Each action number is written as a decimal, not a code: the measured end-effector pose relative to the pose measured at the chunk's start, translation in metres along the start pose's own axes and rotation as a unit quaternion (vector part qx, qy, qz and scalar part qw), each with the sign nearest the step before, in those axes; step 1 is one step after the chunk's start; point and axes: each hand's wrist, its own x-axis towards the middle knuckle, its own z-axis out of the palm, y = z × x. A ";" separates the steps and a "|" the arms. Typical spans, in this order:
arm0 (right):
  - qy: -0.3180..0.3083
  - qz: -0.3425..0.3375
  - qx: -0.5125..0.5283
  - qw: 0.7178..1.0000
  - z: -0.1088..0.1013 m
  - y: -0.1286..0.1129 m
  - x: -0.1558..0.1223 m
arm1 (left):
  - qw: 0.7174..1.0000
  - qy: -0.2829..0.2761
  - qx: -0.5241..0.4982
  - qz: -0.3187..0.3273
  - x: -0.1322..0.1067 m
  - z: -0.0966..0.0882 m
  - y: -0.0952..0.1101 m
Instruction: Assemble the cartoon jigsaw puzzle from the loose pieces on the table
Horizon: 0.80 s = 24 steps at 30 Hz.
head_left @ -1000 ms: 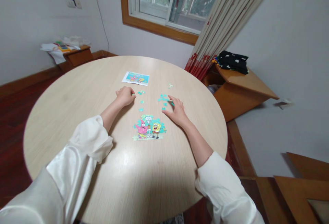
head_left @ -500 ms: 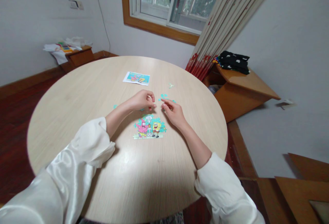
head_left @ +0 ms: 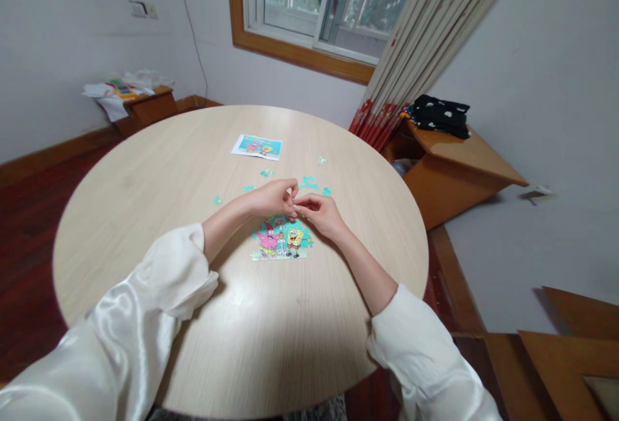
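On the round, pale wooden table [head_left: 280, 324], the flat, bright, partly joined puzzle [head_left: 282, 244] with a pink starfish and a yellow sponge is lying just on the near side of both hands. By its far edge, the left hand [head_left: 276, 198] and the right hand [head_left: 319, 213] are bending their fingers, with the tips close together. I cannot tell if they are pinching anything. Small blue-green loose pieces [head_left: 309, 185] are lying just past the hands.
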 end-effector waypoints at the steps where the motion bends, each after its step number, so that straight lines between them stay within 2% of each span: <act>1: 0.000 -0.001 -0.007 1.000 -0.001 0.001 0.000 | 1.000 -0.001 0.014 -0.002 -0.001 -0.002 0.001; 4: 0.006 0.007 -0.040 0.999 -0.003 0.004 0.001 | 0.995 0.017 0.094 -0.009 -0.005 -0.014 0.006; 6: 0.003 0.013 -0.062 0.998 -0.005 0.004 0.001 | 0.982 0.013 0.189 -0.020 -0.010 -0.026 0.011; 8: -0.005 0.012 -0.080 0.997 -0.007 0.003 0.001 | 0.963 -0.040 0.264 -0.033 -0.016 -0.035 0.017; 10: -0.010 0.005 -0.095 0.995 -0.008 0.002 0.001 | 0.953 -0.089 0.288 -0.042 -0.022 -0.038 0.024; 15: -0.027 -0.012 -0.126 0.992 -0.007 0.001 0.000 | 0.926 -0.145 0.346 -0.048 -0.030 -0.027 0.036; 21: -0.032 -0.023 -0.169 0.985 -0.001 -0.002 -0.001 | 0.922 -0.176 0.344 -0.029 -0.029 -0.018 0.032; 22: -0.033 -0.025 -0.178 0.983 0.000 -0.003 -0.002 | 0.922 -0.176 0.343 -0.031 -0.029 -0.017 0.029; 24: -0.036 -0.033 -0.194 0.980 0.002 -0.005 -0.002 | 0.930 -0.131 0.342 -0.027 -0.029 -0.015 0.023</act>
